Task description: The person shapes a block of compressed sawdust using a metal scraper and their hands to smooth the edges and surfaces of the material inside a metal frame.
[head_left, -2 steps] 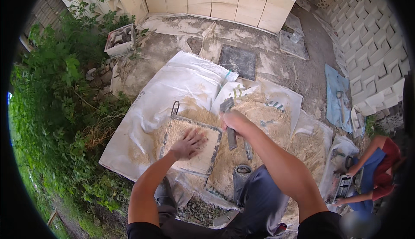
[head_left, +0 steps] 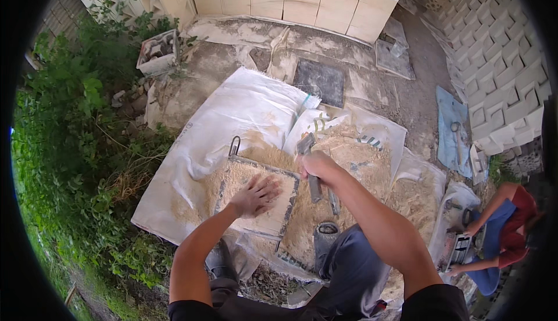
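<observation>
My left hand (head_left: 257, 196) lies flat with fingers spread on pale, crumbly sand-like material (head_left: 247, 176). That material fills a square, dark-rimmed mould frame (head_left: 289, 203) with a wire loop handle (head_left: 235, 145) at its far corner. Just right of the frame, my right hand (head_left: 317, 165) is closed around a grey flat-bladed tool (head_left: 314, 188). The tool's ends show beyond and below the fist; its exact kind is unclear. A narrow grey bar (head_left: 333, 202) stands beside it, partly behind my forearm. The mould rests on a white woven sheet (head_left: 215, 115).
Loose pale material (head_left: 363, 155) spreads right of the mould. A dark square slab (head_left: 319, 81) lies beyond. Plants (head_left: 75, 164) crowd the left, near a white box of rubble (head_left: 157, 52). At right are a blue sheet with a ladle (head_left: 457, 130) and another person's arms (head_left: 487, 228). Patterned blocks are stacked behind.
My left hand has shifted very slightly to the right over the pale material. My right hand keeps its hold on the tool.
</observation>
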Tool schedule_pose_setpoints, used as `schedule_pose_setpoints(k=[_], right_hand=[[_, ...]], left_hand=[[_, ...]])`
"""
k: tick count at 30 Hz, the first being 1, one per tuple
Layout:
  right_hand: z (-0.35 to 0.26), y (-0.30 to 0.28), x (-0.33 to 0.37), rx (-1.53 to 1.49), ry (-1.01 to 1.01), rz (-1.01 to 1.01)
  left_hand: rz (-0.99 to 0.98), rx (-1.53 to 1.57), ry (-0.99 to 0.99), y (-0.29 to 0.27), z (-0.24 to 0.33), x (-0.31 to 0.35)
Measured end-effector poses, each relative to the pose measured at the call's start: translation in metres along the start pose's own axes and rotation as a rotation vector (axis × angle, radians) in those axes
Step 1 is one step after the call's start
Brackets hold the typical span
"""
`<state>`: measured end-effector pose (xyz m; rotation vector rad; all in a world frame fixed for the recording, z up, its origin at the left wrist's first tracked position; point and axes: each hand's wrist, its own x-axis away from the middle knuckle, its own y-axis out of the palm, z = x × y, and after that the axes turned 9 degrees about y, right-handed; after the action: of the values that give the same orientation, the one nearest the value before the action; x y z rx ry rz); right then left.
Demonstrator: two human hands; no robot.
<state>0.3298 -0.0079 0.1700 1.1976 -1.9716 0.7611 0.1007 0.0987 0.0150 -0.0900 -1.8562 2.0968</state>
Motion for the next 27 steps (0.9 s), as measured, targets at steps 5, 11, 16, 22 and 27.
schedule_pose_setpoints(k=[5, 11, 16, 22, 27], right_hand=[[0.02, -0.012, -0.051, -0.128, 0.073, -0.077], [0.005, 0.011, -0.063, 0.48, 0.103, 0.218], [0.041, 0.007, -0.038, 0.384, 0.253, 0.296], [0.081, 0.039, 0.02, 0.297, 0.406, 0.323], [0.096, 0.042, 0.046, 0.279, 0.364, 0.48]], left_hand=[[0.067, 0.122, 0.002, 0.002, -0.008, -0.021], [0.046, 0.291, -0.19, 0.011, -0.013, -0.004], [0.023, 0.265, -0.179, 0.004, -0.018, -0.015], [0.018, 0.311, -0.2, 0.01, -0.018, -0.009], [0.08, 0.289, -0.189, 0.01, -0.017, -0.017]])
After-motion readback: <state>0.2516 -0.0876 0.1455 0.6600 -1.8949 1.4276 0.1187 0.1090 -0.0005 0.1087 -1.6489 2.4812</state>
